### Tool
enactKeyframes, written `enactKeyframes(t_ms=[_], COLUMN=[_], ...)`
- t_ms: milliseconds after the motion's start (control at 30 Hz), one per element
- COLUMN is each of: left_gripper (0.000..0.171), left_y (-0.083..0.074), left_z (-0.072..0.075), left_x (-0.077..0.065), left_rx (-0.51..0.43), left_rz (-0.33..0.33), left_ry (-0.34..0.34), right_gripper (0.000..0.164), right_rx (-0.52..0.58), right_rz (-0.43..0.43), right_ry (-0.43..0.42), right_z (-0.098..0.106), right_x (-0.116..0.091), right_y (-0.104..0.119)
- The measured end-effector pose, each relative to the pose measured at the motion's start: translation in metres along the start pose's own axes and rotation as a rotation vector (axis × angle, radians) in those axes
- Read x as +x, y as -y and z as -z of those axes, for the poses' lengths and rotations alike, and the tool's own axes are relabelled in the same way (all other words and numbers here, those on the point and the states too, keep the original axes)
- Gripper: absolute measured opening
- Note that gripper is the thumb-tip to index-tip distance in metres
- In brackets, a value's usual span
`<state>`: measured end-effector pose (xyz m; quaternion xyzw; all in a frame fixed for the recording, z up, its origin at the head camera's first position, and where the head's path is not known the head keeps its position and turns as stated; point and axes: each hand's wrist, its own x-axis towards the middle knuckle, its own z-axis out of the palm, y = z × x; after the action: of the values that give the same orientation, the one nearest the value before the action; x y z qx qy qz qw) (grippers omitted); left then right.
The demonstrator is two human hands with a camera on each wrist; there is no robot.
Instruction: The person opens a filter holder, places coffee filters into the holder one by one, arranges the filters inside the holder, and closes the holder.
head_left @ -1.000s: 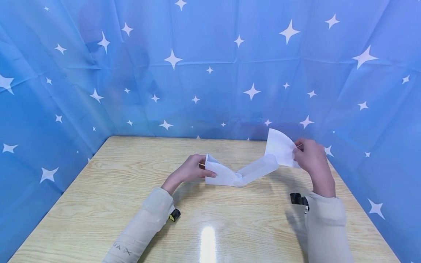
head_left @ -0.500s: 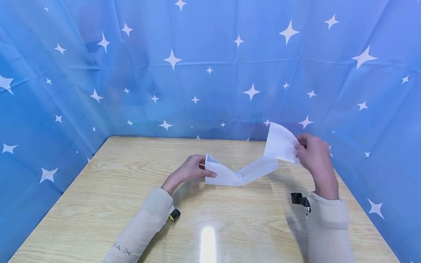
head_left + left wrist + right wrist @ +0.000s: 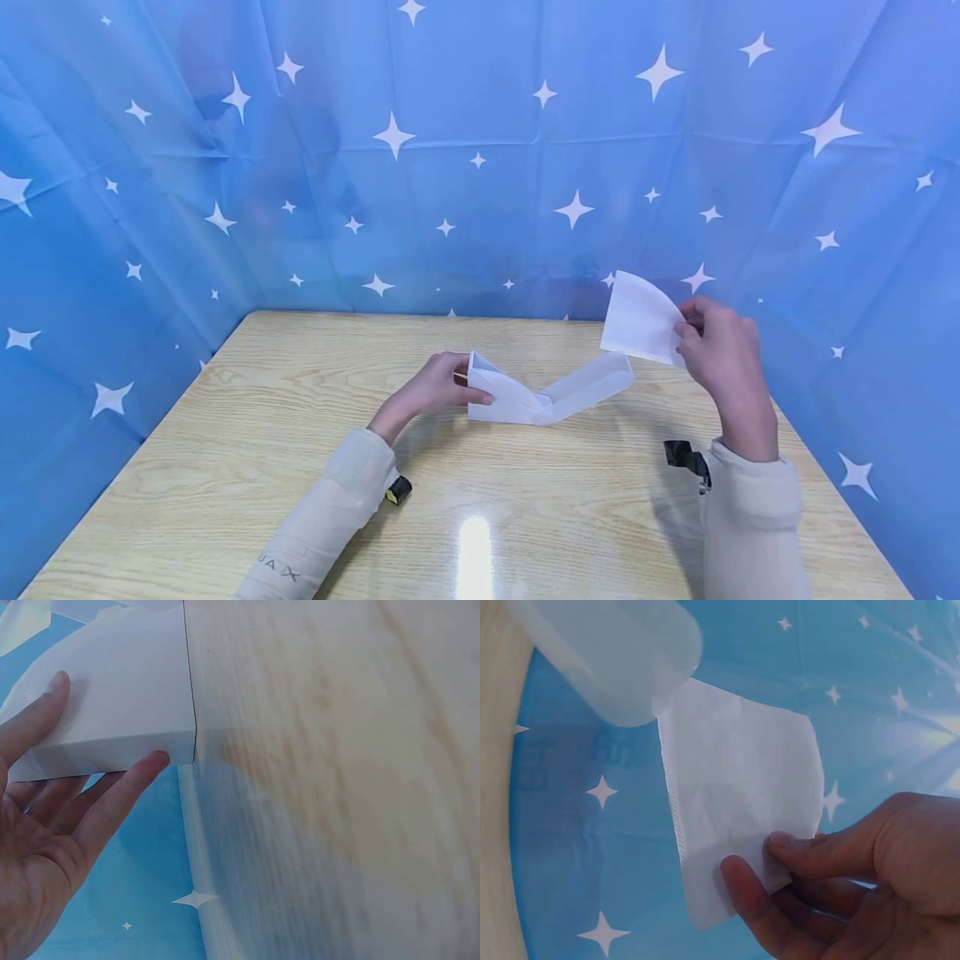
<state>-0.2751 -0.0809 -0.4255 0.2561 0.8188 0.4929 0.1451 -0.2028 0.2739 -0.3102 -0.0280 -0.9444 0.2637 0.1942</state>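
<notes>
In the head view a white box (image 3: 504, 400) lies on the table, its translucent hinged lid (image 3: 588, 388) swung out to the right. My left hand (image 3: 441, 385) grips the box's left end. Up close in the left wrist view, the thumb lies over one broad face of the box (image 3: 127, 682) and the fingers are along its edge and underside. My right hand (image 3: 720, 346) pinches a white paper coffee filter (image 3: 640, 321) by its right edge, above and right of the lid. A crimped seam runs down one side of this filter (image 3: 731, 772) in the right wrist view.
A wood-grain table (image 3: 262, 467) spreads under both hands. Blue curtains (image 3: 480, 208) with white stars stand behind it and along both sides. Light glares on the front middle of the tabletop. Black wrist-worn devices (image 3: 686, 455) sit at the sleeves.
My right hand has moved up and slightly right, lifting the coffee filter away from the lid. The left hand and the box have stayed in place.
</notes>
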Motion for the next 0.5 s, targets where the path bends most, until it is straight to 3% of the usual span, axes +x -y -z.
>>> enactKeyframes(t_ms=[333, 500], left_gripper=[0.028, 0.029], left_y=[0.0, -0.001], left_z=[0.001, 0.001], left_x=[-0.002, -0.002], left_rx=[-0.016, -0.028], left_rz=[0.015, 0.019], left_ry=[0.005, 0.011], right_gripper=[0.023, 0.02], right_rx=[0.007, 0.006], right_rz=[0.018, 0.068], right_ry=[-0.024, -0.035], right_z=[0.001, -0.003], right_x=[-0.004, -0.005], right_y=[0.013, 0.018])
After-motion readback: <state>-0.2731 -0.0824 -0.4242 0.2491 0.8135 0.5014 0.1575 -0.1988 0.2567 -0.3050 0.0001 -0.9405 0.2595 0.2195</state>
